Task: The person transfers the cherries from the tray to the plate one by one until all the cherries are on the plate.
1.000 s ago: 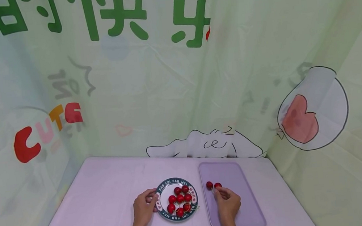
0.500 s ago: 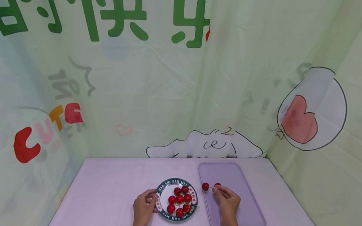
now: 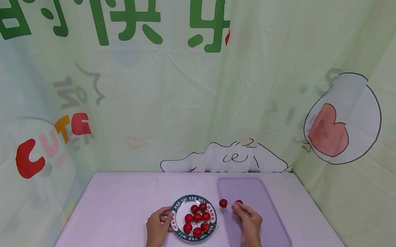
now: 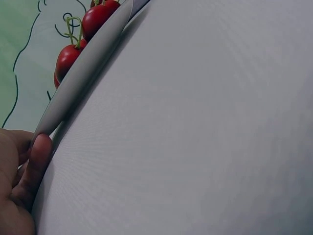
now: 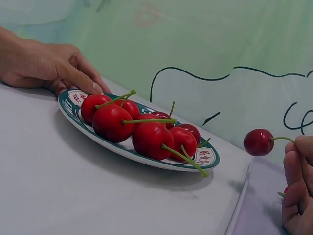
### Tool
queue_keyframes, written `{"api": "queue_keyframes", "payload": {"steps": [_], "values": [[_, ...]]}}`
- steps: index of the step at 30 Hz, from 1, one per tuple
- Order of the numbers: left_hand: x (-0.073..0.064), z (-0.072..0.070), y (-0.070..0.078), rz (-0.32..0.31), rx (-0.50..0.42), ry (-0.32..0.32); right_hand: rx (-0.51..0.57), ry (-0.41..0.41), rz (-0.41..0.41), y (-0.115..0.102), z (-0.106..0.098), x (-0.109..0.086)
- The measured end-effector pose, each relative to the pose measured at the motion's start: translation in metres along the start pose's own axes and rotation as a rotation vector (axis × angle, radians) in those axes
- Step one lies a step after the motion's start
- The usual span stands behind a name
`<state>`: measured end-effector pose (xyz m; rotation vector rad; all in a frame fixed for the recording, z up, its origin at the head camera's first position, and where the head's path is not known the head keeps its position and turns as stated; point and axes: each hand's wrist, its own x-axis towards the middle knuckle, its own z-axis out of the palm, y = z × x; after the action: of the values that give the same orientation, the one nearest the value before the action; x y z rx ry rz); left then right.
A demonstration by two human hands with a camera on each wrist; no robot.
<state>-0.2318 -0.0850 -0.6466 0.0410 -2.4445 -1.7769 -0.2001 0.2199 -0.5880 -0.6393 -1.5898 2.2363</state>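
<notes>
My left hand (image 3: 156,227) grips the left rim of a round plate (image 3: 179,214), thumb on top and fingers at the edge. The plate is white with a green lettered border and bears several red cherries (image 3: 197,218) with green stems. Over the tray's left edge, my right hand (image 3: 249,220) pinches a dark red cherry (image 5: 258,142) by its stem; the fruit hangs out to the left, raised above the surface in the right wrist view. A second cherry (image 3: 239,202) lies on the purple tray (image 3: 266,238), partly hidden behind the right fingers.
The tray lies to the right of the plate on a pale pink table (image 3: 119,202). A printed curtain (image 3: 181,101) with green characters and a balloon drawing hangs behind the table and along both sides.
My right hand has drawn one cherry by its stem off the tray, up and leftward toward the tray's left edge. The left hand and plate have stayed put.
</notes>
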Motion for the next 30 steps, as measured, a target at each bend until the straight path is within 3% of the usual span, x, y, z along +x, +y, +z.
{"api": "queue_keyframes", "payload": {"steps": [12,20,30], "values": [[0.000,0.000,-0.001,0.002,-0.002,-0.003,0.007,-0.083,0.049,0.011,0.002,0.001],[-0.002,0.002,-0.003,-0.008,0.004,-0.010,-0.026,-0.130,0.059,0.001,0.011,-0.012],[-0.001,0.000,-0.001,-0.001,-0.002,-0.010,-0.074,-0.151,0.077,0.012,0.014,-0.002]]}}
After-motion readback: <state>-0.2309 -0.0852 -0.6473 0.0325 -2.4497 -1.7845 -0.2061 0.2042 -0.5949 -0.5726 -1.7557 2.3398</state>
